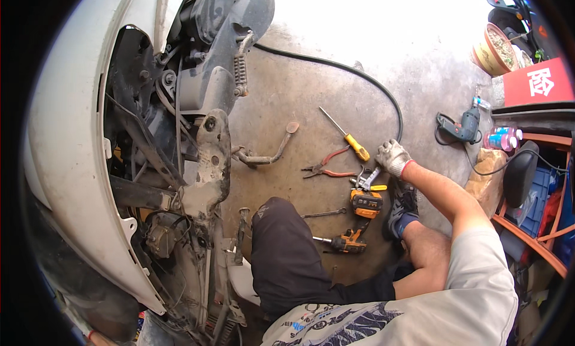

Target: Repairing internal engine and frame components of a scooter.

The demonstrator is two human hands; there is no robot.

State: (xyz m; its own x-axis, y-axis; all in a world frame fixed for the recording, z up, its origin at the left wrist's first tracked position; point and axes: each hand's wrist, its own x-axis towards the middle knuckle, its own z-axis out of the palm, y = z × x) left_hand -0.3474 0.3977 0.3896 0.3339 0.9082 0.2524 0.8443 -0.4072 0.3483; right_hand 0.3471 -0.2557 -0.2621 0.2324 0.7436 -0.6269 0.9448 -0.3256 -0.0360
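Note:
My right hand (393, 158), in a white work glove with a red cuff, is low over the concrete floor with its fingers curled in. Its fingertips are beside a silver metal tool (368, 179); what they grip, if anything, is hidden. A yellow-handled screwdriver (357, 147) and red-handled pliers (334, 164) lie just left of it. Nearer me are an orange-and-black cordless driver (349, 242) and a wrench (325, 214). My left hand (73, 317) shows only dimly at the lower left rim, beside the pale body panel, its fingers indistinct.
A partly stripped scooter with a pale panel (72, 124) fills the left side, its bent metal stand (272, 151) jutting rightward. A black hose (353, 70) curves across the floor. On the right are a corded drill (464, 127), pink bottles (502, 139), a stone block (486, 175) and a red box (536, 82).

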